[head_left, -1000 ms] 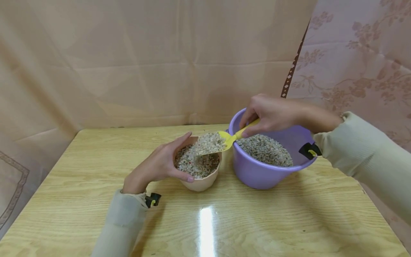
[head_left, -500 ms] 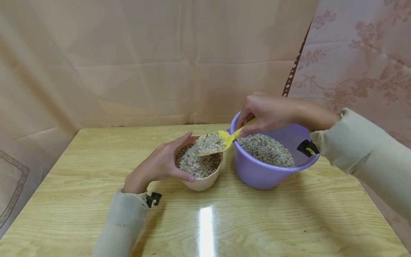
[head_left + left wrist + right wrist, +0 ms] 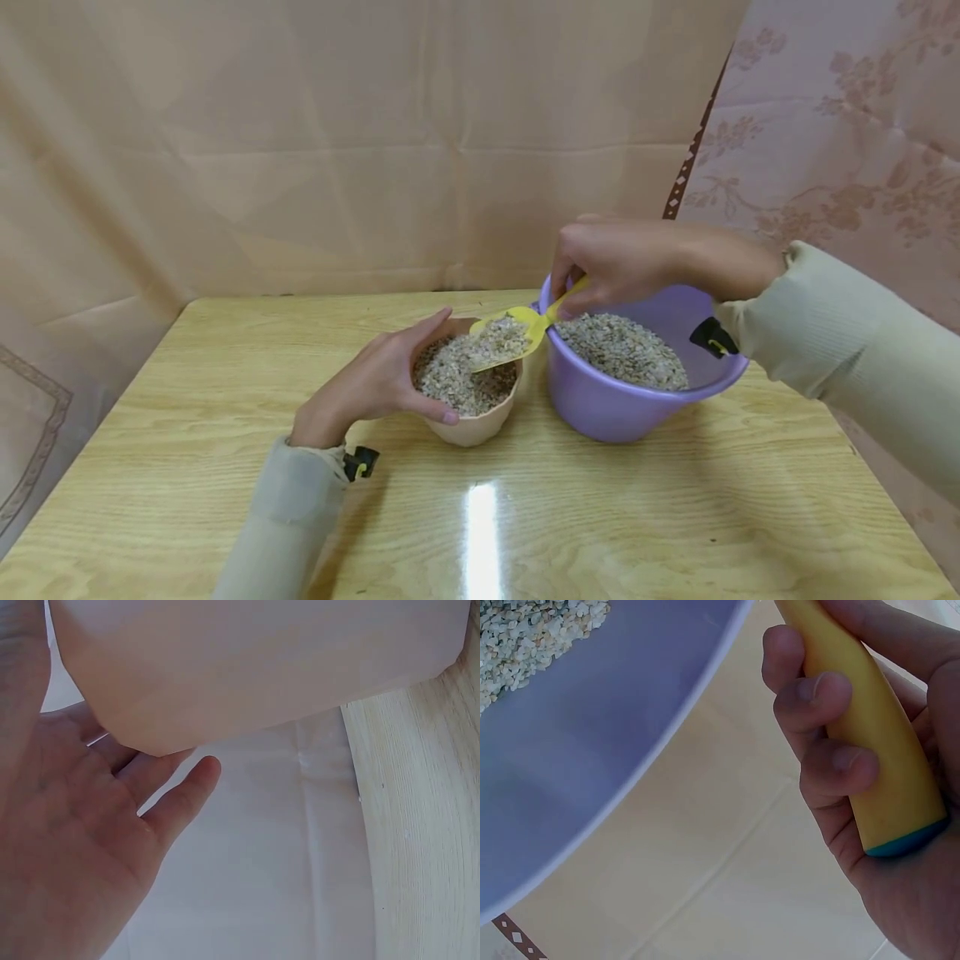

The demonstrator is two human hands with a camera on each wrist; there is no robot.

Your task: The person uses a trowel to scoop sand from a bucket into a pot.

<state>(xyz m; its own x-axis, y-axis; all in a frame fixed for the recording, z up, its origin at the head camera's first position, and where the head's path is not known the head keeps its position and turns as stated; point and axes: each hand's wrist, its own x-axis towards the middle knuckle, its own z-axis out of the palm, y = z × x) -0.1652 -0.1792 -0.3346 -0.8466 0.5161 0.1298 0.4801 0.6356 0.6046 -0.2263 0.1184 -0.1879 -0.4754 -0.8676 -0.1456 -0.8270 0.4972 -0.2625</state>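
My left hand (image 3: 378,375) holds a peach-coloured flower pot (image 3: 474,429) by its left side, thumb along the near rim and fingers round the far side. Gravel (image 3: 450,375) fills much of the pot. In the left wrist view the faceted pot wall (image 3: 262,667) rests against curled fingers (image 3: 180,799). My right hand (image 3: 618,258) grips the yellow handle (image 3: 877,765) of a small shovel. Its yellow blade (image 3: 534,329), heaped with gravel, tilts down over the pot. Just beneath that hand stands a purple bucket (image 3: 600,412) partly filled with gravel (image 3: 626,354).
Both containers stand on a wood-grain table (image 3: 420,533), close together with a narrow gap. A beige curtain (image 3: 337,150) hangs along the table's back edge, and a flowered cloth (image 3: 847,167) hangs at the right.
The shovel's blade has shifted slightly right, and the right hand has moved a little left. More gravel lies in the pot beneath the blade. The left hand stays on the pot.
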